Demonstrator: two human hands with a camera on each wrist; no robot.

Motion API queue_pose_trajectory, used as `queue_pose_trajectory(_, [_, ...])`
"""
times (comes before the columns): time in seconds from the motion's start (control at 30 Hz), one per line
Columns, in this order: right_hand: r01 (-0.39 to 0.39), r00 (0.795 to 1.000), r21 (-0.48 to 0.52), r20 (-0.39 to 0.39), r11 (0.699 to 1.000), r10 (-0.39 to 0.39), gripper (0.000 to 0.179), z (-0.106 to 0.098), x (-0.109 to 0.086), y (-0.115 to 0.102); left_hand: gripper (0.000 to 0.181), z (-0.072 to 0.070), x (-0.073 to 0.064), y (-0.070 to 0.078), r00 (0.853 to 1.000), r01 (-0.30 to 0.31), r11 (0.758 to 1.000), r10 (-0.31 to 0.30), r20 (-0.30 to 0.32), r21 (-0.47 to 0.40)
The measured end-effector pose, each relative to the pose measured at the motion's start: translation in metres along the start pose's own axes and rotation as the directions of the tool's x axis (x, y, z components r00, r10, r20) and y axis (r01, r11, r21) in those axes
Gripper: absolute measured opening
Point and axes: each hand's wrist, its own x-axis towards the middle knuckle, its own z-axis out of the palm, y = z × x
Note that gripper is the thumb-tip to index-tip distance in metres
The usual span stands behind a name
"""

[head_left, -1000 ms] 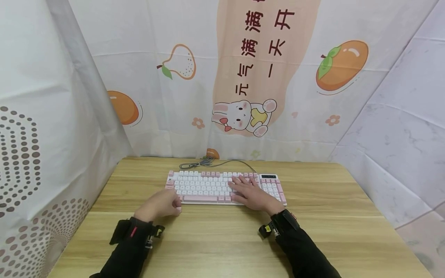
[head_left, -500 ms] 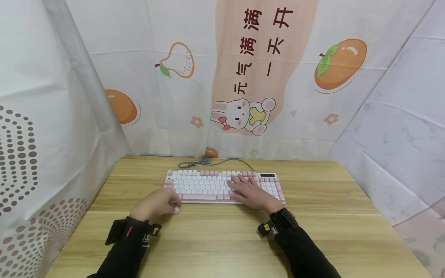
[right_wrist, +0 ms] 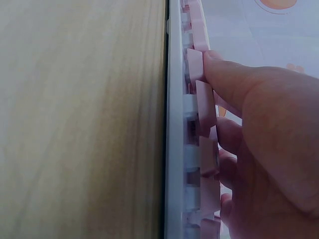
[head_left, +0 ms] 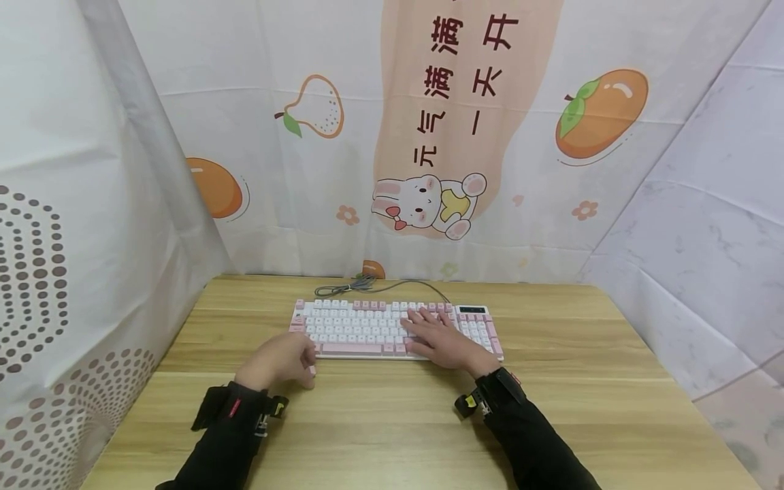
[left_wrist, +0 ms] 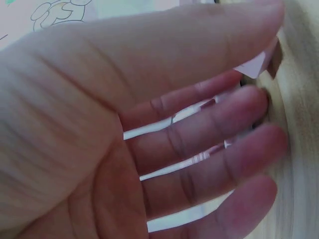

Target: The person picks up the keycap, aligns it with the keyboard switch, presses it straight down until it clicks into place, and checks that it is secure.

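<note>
A white and pink keyboard (head_left: 355, 332) lies on the wooden table. At its lower left corner is my left hand (head_left: 275, 361), thumb extended toward the near edge. In the left wrist view, a small pink keycap (left_wrist: 255, 66) shows between the thumb tip and the index finger, while the other fingers (left_wrist: 214, 164) are loosely bent. My right hand (head_left: 446, 346) rests on the right part of the keyboard with its fingers spread. Its thumb (right_wrist: 227, 74) touches the pink keys of the front row in the right wrist view.
Behind the keyboard lies its grey cable (head_left: 349, 287), partly bundled. A white curtain (head_left: 306, 190) printed with fruit and a rabbit hangs at the back edge of the table (head_left: 380, 422).
My left hand has shifted slightly at the keyboard's lower left corner, and its thumb now reaches lower, toward the near edge. The right hand stays in place on the keys.
</note>
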Motion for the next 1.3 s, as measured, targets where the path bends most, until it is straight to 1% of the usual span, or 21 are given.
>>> queue_pose_trajectory(0.13, [0.002, 1.000, -0.005, -0.004, 1.000, -0.002, 0.056, 0.0008, 0.0001, 0.0009, 0.029, 0.0004, -0.0014, 0.0012, 0.999, 0.025, 0.999, -0.024, -0.028, 0.029])
queue_pose_trajectory(0.33, [0.004, 1.000, -0.005, -0.003, 1.000, -0.004, 0.056, 0.0024, 0.0005, 0.0020, 0.028, 0.0013, -0.0014, 0.0014, 0.999, 0.040, 0.999, -0.038, -0.035, 0.032])
queue_pose_trajectory(0.53, [0.004, 1.000, -0.001, 0.001, 1.000, -0.004, 0.056, 0.0006, -0.0001, -0.0001, 0.029, 0.0024, -0.0014, 0.0013, 0.999, 0.029, 0.999, -0.027, -0.047, 0.043])
queue_pose_trajectory(0.93, [0.010, 1.000, 0.000, -0.006, 1.000, -0.010, 0.056, 0.0014, -0.0004, 0.0004, 0.025, 0.0028, -0.0009, 0.0004, 0.998, 0.018, 0.999, -0.017, -0.054, 0.028])
queue_pose_trajectory(1.17, [0.006, 1.000, 0.001, -0.004, 1.000, -0.006, 0.055, 0.0008, -0.0005, -0.0001, 0.023, 0.0002, -0.0002, 0.0012, 0.998, 0.043, 0.999, -0.042, -0.052, 0.014])
queue_pose_trajectory(1.3, [-0.002, 1.000, -0.002, -0.003, 1.000, 0.002, 0.055, 0.0005, -0.0006, -0.0006, 0.023, -0.0018, -0.0005, 0.0021, 0.997, 0.032, 0.999, -0.032, -0.068, 0.003])
